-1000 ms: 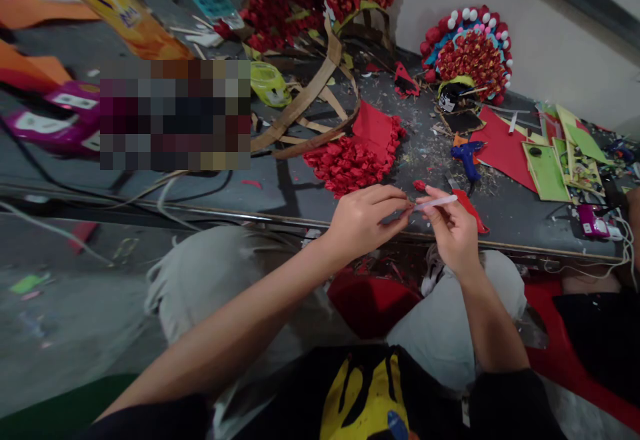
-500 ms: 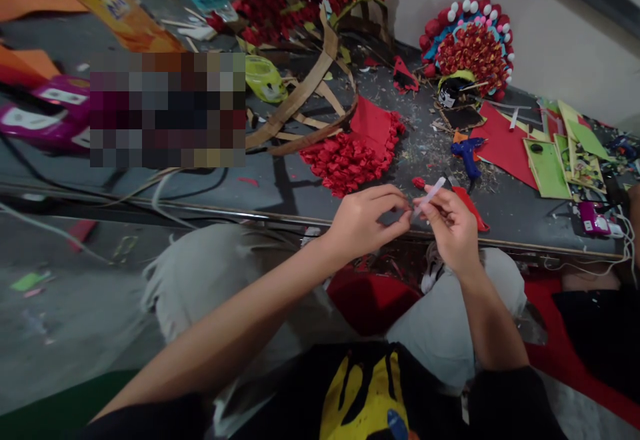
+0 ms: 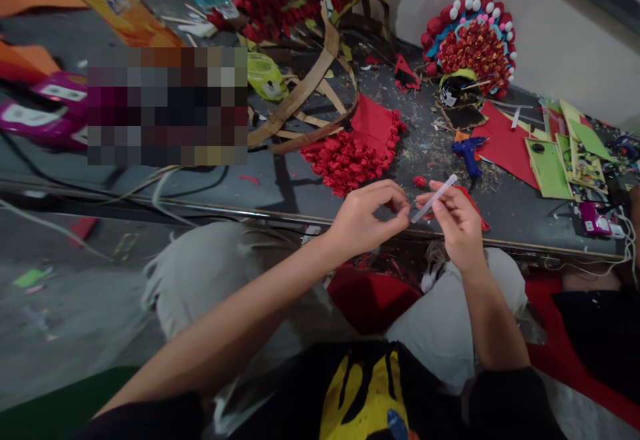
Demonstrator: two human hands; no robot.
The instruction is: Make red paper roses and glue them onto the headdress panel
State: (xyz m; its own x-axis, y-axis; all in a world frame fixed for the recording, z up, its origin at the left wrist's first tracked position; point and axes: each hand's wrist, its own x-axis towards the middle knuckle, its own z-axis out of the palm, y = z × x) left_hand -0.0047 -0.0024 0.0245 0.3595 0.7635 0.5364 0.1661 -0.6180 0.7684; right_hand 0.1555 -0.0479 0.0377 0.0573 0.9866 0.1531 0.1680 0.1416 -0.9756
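Note:
My right hand [image 3: 457,223] is closed round a thin whitish stick [image 3: 434,198], which slants up to the right above the front edge of the dark table [image 3: 280,187]. My left hand [image 3: 367,217] is beside it with its fingertips pinched together near the stick's lower end; whatever they hold is too small to make out. A small red paper roll [image 3: 419,181] lies on the table just beyond the hands. Behind it lies a red piece covered in red paper rolls [image 3: 353,153].
A blue glue gun [image 3: 467,153] and red and green paper sheets [image 3: 545,160] lie to the right. Two round headpieces of red rolls [image 3: 470,47] stand at the back, with cardboard strips [image 3: 305,100], a purple device [image 3: 593,219] and cables nearby. Another person's leg is at far right.
The stick has tilted from nearly level to slanting upward. My hands have drawn slightly apart, and the view has shifted a little.

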